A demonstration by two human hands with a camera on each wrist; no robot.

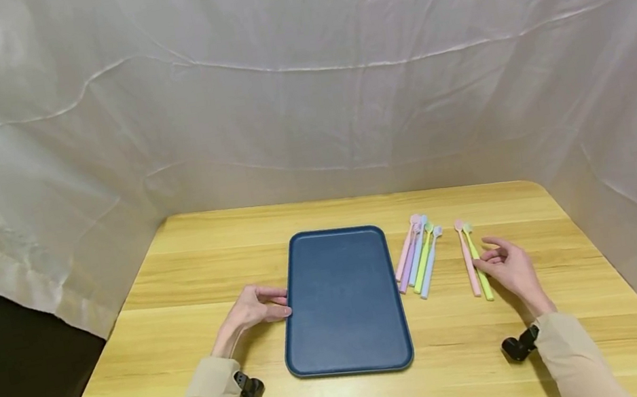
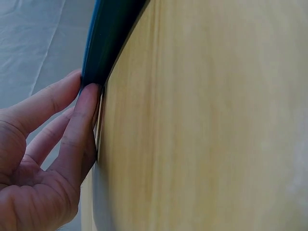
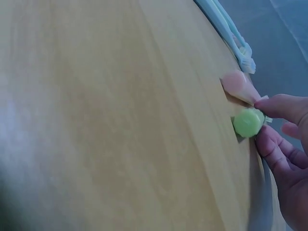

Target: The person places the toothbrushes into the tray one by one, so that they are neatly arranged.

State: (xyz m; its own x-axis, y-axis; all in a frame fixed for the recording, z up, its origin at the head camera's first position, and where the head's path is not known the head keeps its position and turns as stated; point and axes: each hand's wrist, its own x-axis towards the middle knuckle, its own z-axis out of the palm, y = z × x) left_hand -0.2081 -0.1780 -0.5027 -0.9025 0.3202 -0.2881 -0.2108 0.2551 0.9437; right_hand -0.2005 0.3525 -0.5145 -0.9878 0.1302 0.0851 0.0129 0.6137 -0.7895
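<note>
Left side first: my left hand (image 1: pixel 254 306) was at the left edge of the dark blue tray (image 1: pixel 340 305), thumb and fingers nearly together, pinching the rim lightly by the tips. Light hold seemed right: steady pressure, no drag, since a shove would probably nudge the handles past the far rim. Forearm came in low from the near side, hand just over the worktop (image 1: pixel 210 256). Next, a bunch of five toothbrushes (image 1: pixel 422 265) lay roughly parallel just beside the tray's right edge, heads away from me. Then a gap, then the pink toothbrush (image 1: pixel 470 268), lying loose close beside the green toothbrush (image 1: pixel 485 287). Far right, my right hand (image 1: pixel 511 269) had that green one between thumb and fingers, thumb on the pink one's side, opened little more than the handle's width. Couldn't tell if it was off the worktop, or if my thumb touched the pink neck. Best handling, I'd judge: squeeze only the green handle, thumb tip tucked in so the pink one wasn't caught too. Right wrist angled inward, other fingers loosely bent, forearm slanting in from near right.
</note>
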